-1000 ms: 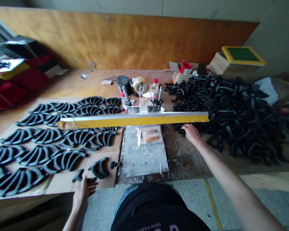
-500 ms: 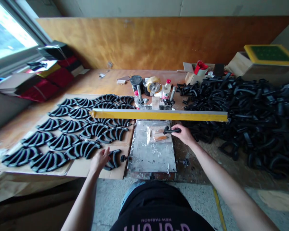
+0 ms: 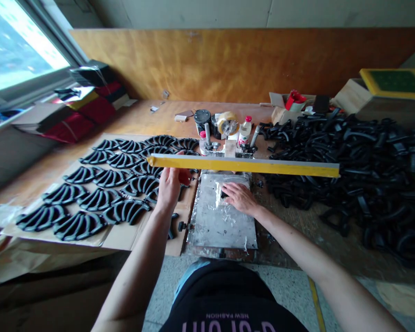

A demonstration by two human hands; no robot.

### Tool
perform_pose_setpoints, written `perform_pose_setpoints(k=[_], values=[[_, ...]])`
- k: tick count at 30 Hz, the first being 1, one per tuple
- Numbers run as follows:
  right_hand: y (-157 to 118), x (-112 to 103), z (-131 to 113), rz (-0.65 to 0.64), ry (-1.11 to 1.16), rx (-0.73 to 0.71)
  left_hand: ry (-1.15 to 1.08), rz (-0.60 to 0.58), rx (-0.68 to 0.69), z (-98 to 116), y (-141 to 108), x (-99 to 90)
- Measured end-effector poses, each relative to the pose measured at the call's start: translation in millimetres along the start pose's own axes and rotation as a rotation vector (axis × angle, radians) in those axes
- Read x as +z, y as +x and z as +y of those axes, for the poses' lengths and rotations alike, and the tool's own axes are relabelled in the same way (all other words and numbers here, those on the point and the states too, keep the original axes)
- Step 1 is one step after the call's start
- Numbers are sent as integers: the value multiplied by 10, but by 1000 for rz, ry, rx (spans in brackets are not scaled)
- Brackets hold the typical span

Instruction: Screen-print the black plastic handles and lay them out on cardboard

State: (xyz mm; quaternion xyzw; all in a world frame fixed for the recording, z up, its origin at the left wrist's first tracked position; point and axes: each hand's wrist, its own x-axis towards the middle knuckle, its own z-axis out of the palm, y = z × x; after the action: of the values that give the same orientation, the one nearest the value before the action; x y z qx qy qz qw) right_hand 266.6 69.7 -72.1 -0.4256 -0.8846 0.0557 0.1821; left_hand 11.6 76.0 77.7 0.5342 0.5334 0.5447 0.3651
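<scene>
While the left hand (image 3: 171,184) has reached the bar (image 3: 245,165), the right (image 3: 240,197) spreads over a black part (image 3: 223,195), grips unclear.

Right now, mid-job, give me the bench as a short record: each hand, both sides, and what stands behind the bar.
Left hand: at the yellow bar, near its left end; grip unclear
Right hand: over the metal plate, at a black piece mostly hidden by the fingers
Left side: rows of curved black parts on cardboard
Right side: loose heap of black parts
Behind bar: tape roll, red-capped bottle
</scene>
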Motion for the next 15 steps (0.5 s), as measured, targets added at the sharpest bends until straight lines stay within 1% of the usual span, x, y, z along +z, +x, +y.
perform_pose_setpoints(k=[2,3,4,7,8,9,10,12,15], values=[[43,17,-7,-77,-29,-36,-111,-7,24,143,11,92],[56,20,19,-97,-41,-8,-134,-7,18,186,1,120],[61,16,62,-99,-52,56,-137,-6,4,211,-18,134],[44,-51,235,-45,-54,329,-95,1,-33,206,-96,118],[37,-81,276,-30,-42,389,-78,6,-35,191,-118,104],[36,-104,296,-24,-24,412,-65,11,-33,175,-133,93],[46,-115,288,-28,-3,394,-58,17,-32,162,-138,86],[115,-88,195,-55,34,282,-69,21,-37,150,-121,91],[360,72,-38,-82,43,104,-125,5,-41,173,-51,129]])
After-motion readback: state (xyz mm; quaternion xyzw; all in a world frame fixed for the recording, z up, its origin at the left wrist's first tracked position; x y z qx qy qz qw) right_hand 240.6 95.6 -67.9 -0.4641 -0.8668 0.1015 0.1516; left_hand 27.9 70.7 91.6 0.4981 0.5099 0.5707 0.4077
